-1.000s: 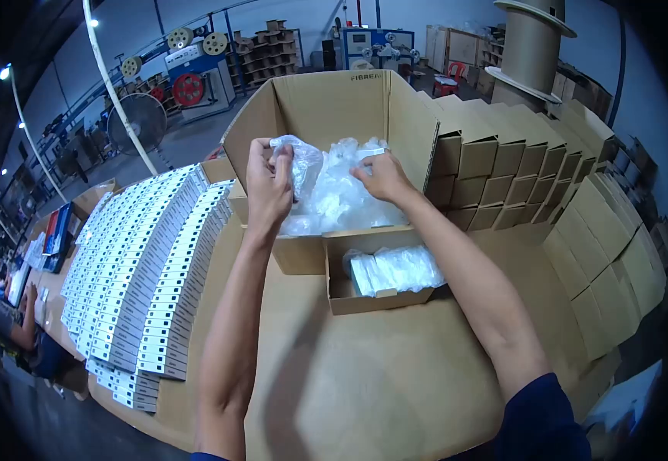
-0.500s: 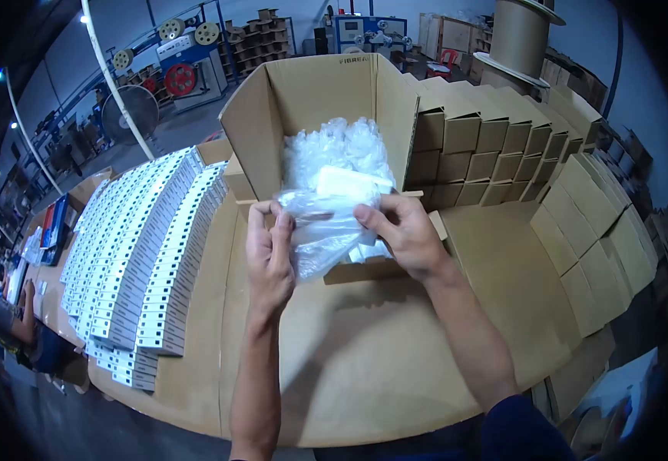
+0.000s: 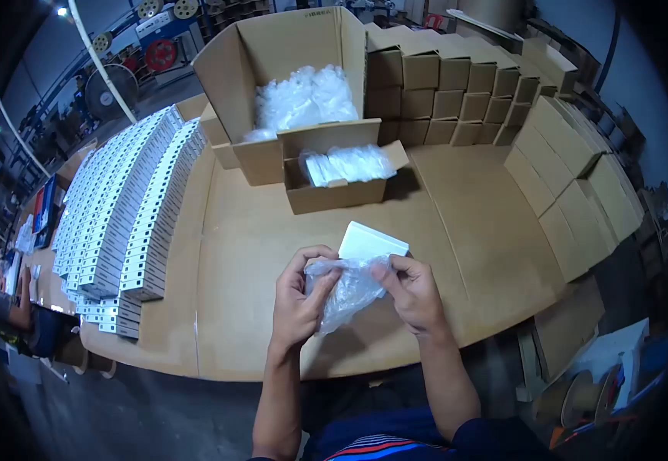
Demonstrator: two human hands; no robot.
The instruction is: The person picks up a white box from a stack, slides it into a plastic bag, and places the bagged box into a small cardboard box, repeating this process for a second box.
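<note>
My left hand (image 3: 301,296) is closed on the left side of a crumpled clear plastic bag (image 3: 345,298). On the other side, my right hand (image 3: 417,298) pinches the bag between thumb and fingers. A flat white box (image 3: 370,241) sticks up out of the bag's far side, tilted; its lower part is hidden by plastic and fingers. Beyond my hands stands a small open cardboard box (image 3: 334,201) with several plastic-wrapped white pieces (image 3: 349,167) in it. Right behind it, a large open carton (image 3: 223,73) holds a heap of clear plastic bags (image 3: 303,100).
Long stacked rows of white boxes (image 3: 119,207) line the table's left side. Brown cardboard boxes (image 3: 449,73) are stacked at the back right, and more (image 3: 572,184) at the right edge. A person (image 3: 8,303) sits at the far left.
My hands have come back toward me and lower with the bag and white box, away from the cartons. The view has tilted down, and the small cardboard box now shows fully.
</note>
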